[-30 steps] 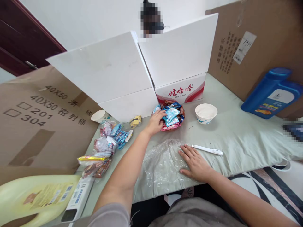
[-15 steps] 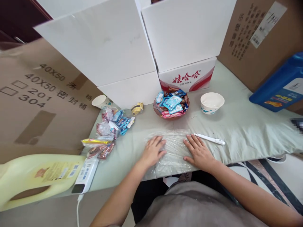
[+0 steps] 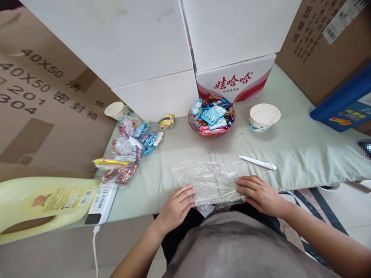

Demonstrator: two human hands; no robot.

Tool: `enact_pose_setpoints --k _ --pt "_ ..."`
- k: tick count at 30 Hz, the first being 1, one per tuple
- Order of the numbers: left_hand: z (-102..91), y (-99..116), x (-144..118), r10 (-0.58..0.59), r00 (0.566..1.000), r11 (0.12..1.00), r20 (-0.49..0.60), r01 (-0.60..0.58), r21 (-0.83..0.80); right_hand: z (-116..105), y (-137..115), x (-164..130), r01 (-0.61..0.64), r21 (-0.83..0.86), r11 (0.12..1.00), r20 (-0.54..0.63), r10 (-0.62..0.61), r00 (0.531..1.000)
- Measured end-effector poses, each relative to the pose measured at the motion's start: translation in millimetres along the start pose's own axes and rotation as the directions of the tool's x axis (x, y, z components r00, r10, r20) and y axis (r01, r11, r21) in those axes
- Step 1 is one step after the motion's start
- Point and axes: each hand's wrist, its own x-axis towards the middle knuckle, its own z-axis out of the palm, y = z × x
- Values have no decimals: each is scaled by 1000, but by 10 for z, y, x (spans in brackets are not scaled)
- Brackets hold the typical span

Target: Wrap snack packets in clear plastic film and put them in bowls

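The left hand [image 3: 175, 206] lies at the eight o'clock edge of one crinkled, clear plastic sheet [image 3: 217, 189], the right hand [image 3: 261, 193] at three; both look flat, fingers extended. Around the sheet: one round bowl [image 3: 214, 134] of glossy packets [image 3: 214, 115] at twelve, one slim white tool [image 3: 257, 162] at two, two tapered paper cups [image 3: 263, 123] at one and ten.

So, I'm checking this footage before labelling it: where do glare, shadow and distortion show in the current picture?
Head view: pale glints streak the clear plastic sheet; head view: a soft shadow lies beneath the brown bowl; head view: the left carton looks stretched toward the frame's edge.
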Motion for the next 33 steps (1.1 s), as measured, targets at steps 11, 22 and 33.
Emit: enact_pose_setpoints --k 11,22,33 --pt "-368 0 470 -33 955 994 294 62 -92 -355 -165 270 32 261 965 153 -74 985" --pt "-290 -146 659 -130 978 991 166 124 46 -353 -17 726 -138 95 986 134 125 983" --pt "-278 -110 629 -362 902 931 235 364 36 -390 2 775 -166 38 985 229 153 961"
